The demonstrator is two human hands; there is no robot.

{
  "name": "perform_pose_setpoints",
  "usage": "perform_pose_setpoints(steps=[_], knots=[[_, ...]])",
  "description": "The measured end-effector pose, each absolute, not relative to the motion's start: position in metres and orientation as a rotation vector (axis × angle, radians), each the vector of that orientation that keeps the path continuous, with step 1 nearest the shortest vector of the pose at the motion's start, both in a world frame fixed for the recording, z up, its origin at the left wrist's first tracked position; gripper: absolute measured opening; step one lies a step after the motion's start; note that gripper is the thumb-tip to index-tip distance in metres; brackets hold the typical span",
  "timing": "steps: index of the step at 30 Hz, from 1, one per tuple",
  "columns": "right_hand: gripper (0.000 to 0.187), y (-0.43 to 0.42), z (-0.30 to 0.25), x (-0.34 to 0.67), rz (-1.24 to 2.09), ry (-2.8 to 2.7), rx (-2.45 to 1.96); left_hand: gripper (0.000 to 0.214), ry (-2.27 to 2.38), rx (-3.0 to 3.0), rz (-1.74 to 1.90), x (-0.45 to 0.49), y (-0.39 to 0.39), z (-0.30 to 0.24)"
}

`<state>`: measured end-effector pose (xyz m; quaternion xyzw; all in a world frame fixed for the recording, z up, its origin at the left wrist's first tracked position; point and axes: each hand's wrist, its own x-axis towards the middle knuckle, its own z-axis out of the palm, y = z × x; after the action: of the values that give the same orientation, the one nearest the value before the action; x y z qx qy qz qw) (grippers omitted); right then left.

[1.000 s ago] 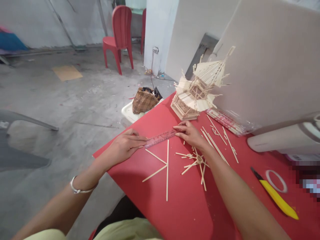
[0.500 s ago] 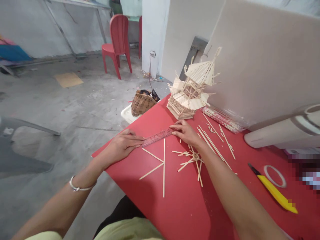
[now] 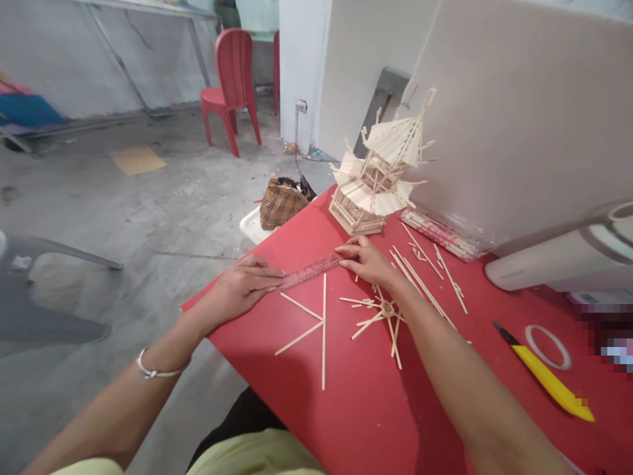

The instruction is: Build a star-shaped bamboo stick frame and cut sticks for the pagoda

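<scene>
A clear pink ruler (image 3: 310, 272) lies flat on the red table (image 3: 366, 409). My left hand (image 3: 244, 285) rests on the ruler's left end, fingers stretched flat. My right hand (image 3: 368, 262) presses its right end with extended fingers. Just below the ruler lie three thin wooden sticks (image 3: 324, 322), one upright and two slanted meeting it. More loose sticks (image 3: 390, 313) are scattered under and beside my right wrist. A stick-built pagoda model (image 3: 380, 178) stands just beyond my right hand.
A yellow utility knife (image 3: 548, 381) and a tape ring (image 3: 548, 347) lie at the right. A wrapped bundle of sticks (image 3: 440, 232) sits against a white board (image 3: 519, 119). On the floor stand a checked bag (image 3: 283, 201) and red chairs (image 3: 231, 82).
Both hands stay on the ruler's ends. The view has shifted slightly; nothing on the table has visibly moved.
</scene>
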<state>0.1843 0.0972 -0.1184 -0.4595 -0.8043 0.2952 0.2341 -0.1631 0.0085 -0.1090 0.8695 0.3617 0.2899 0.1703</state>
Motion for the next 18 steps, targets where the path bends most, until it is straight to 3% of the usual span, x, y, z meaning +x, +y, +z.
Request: perform_pose_setpoints(steps=[18], knots=[[0.029, 0.0922, -0.1166, 0.1841, 0.815, -2.179, -1.280, 0.029, 1.032, 2.456, 0.853, -0.1633, 0.0074, -0.1103]])
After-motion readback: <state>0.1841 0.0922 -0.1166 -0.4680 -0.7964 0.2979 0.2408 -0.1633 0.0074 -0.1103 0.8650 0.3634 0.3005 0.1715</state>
